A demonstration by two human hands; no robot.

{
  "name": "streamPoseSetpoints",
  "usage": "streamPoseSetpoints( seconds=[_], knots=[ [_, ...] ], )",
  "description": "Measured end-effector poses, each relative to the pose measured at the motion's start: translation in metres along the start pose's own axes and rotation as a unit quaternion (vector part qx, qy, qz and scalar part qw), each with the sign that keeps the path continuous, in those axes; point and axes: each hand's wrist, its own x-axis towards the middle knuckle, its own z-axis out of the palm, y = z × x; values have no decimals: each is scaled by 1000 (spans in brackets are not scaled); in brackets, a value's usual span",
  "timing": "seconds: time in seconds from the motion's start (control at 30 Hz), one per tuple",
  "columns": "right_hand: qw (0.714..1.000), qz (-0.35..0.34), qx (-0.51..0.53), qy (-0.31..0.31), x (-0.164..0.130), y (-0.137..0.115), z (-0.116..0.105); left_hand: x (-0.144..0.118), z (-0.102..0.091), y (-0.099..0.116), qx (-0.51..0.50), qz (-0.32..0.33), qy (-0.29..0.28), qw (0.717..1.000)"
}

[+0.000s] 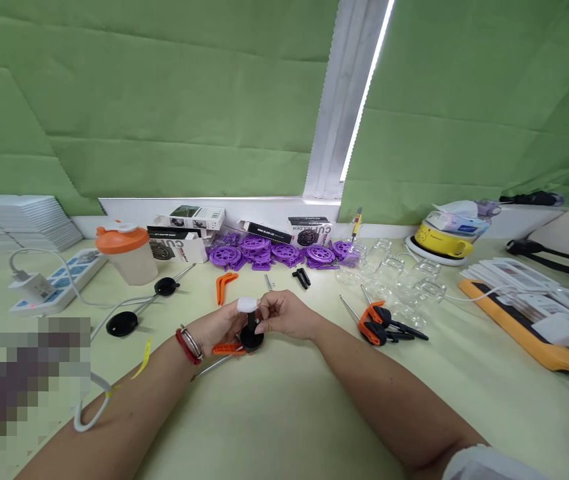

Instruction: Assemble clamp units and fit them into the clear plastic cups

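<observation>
At the middle of the table, my left hand (223, 323) is closed around a black part with a round base and an upright stem (251, 339). A small white piece (248, 305) shows at the stem's top; whether it is attached, I cannot tell. From beneath this hand an orange plastic piece (227, 349) and a thin metal rod (214, 366) stick out to the left. My right hand (287, 315) pinches with thumb and forefinger at the stem's right side, by a tiny shiny spot that looks like a screw. Its fingertips partly hide what they grip.
Purple wheel-like parts (257, 250) lie beyond my hands, before cup holder boxes (179, 248). Orange-and-black pieces with metal rods (377, 325) and clear glassware (394, 270) are rightward. An orange-lidded shaker (131, 257), power strip (64, 280) and black discs (123, 324) stand left.
</observation>
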Motion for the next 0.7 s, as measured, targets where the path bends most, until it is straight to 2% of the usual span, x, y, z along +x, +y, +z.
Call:
streamPoseSetpoints(
  seconds=[0.7],
  knots=[
    [1000, 16, -2, 5, -1, 1, -1, -2, 2, 3, 13, 4, -21, 1000]
  ],
)
